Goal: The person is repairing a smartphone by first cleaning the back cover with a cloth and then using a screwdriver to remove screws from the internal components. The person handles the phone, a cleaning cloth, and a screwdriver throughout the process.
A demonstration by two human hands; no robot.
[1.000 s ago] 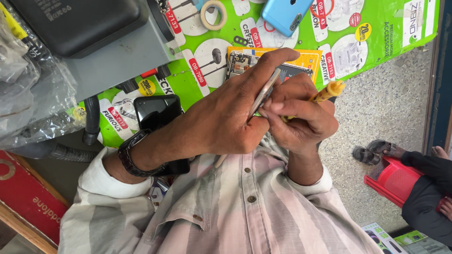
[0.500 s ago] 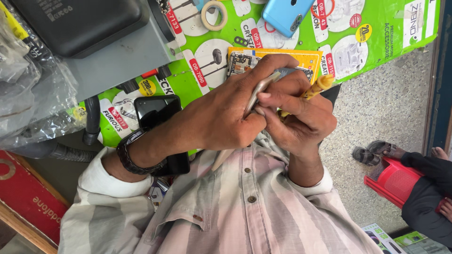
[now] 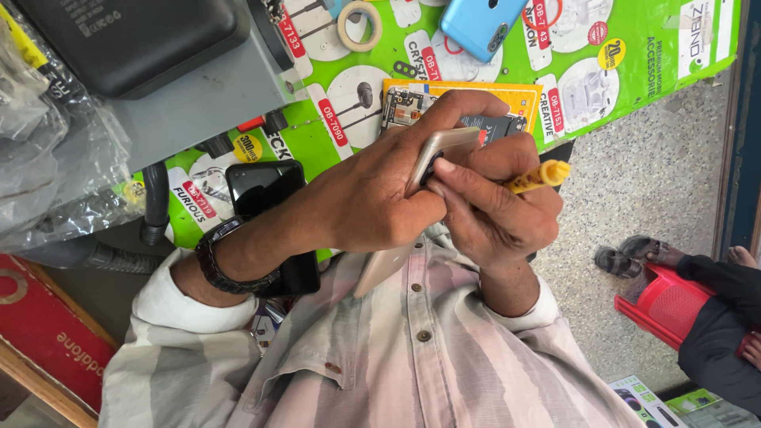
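Phone [image 3: 432,154], gold-backed, held on edge above the lap, its lower end down against the striped shirt [image 3: 412,357]. Left hand [image 3: 372,198] wraps it from the side, fingers curled over the top edge, thumb hidden. Right hand [image 3: 495,206] pinches a yellow-handled screwdriver [image 3: 539,176]; tip buried between the two hands at the phone's edge, not visible.

Doing it well, as I judge it: keep the left grip firm so the phone cannot twist, keep the screwdriver in line with the spot it works on, press lightly, let the fingertips turn it rather than the wrist. The tip is out of sight, so feel counts more than looking.

Room: hands work in the air, off the mat. Green mat [image 3: 634,71] lies just beyond the knuckles, with an orange pad [image 3: 523,93] carrying an opened phone board [image 3: 404,103], a blue phone [image 3: 479,24] and a tape roll [image 3: 359,24]. Black phone [image 3: 261,186] sits near the left wrist, a grey box [image 3: 206,103] beyond it. Speckled floor [image 3: 650,174] open to the right; red stool [image 3: 666,305] and another person's sandalled foot [image 3: 626,257] well apart.
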